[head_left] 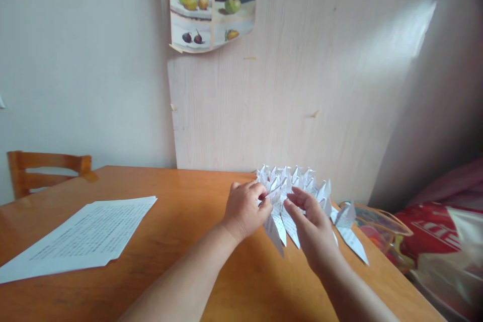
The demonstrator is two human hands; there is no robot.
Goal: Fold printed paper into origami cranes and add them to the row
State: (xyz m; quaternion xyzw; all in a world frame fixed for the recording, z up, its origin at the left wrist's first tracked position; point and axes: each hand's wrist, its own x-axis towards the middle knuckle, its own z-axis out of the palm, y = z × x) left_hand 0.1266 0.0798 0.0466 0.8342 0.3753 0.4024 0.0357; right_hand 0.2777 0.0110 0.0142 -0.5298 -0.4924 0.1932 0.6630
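My left hand [247, 209] pinches a folded paper figure [274, 194] between thumb and fingers. The figure is white with printed text and has pointed ends. Close by on the right, my right hand [309, 211] is curved with its thumb and fingers apart; it seems to hold nothing. Around and behind both hands stand several similar folded paper figures [298, 176], grouped at the table's far right. One more folded figure [350, 236] lies right of my right hand, its long point toward me. My hands hide part of the group.
A stack of printed sheets [90, 231] lies on the left of the wooden table [181, 271]. A wooden chair [53, 162] is beyond the left edge. Red and clear bags [430, 231] sit past the right edge. A fruit picture [213, 15] hangs on the wall behind.
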